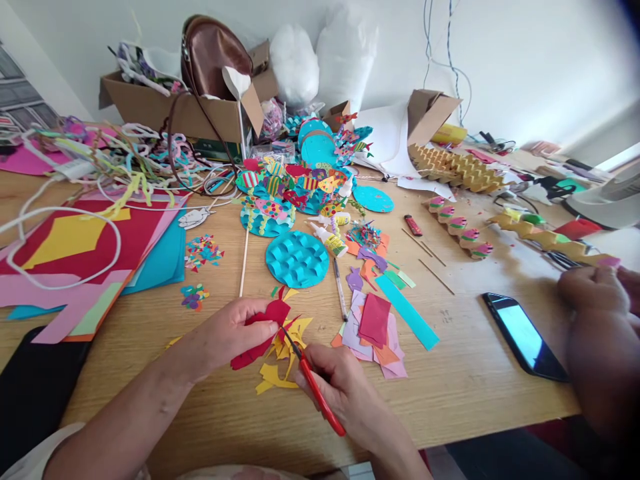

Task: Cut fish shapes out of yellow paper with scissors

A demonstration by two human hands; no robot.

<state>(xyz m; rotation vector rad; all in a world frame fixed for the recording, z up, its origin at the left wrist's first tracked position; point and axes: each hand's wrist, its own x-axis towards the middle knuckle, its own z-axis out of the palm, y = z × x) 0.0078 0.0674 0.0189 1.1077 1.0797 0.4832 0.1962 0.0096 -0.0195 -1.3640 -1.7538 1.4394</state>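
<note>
My left hand (233, 333) pinches a piece of dark red paper (255, 353) between thumb and fingers, just above the wooden table. In my right hand (337, 380) is a pair of scissors (317, 393) with red handles, its blade tips touching the right edge of the red paper. Yellow paper scraps (277, 377) lie beneath and beside the paper. Beyond my hands rests a blue paper disc (297, 259) covered in curved raised flaps. A pen (341, 290) lies to its right, close to a pile of pink, purple and red paper pieces (375, 319).
Coloured sheets (95, 240) are stacked at the left. Glue bottles (330, 239) and decorated paper fish (295, 187) lie toward the back. A phone (523, 333) is at the right, beside another person's hands (595, 293) holding a folded yellow paper strip (560, 243). A cardboard box (175, 113) stands behind.
</note>
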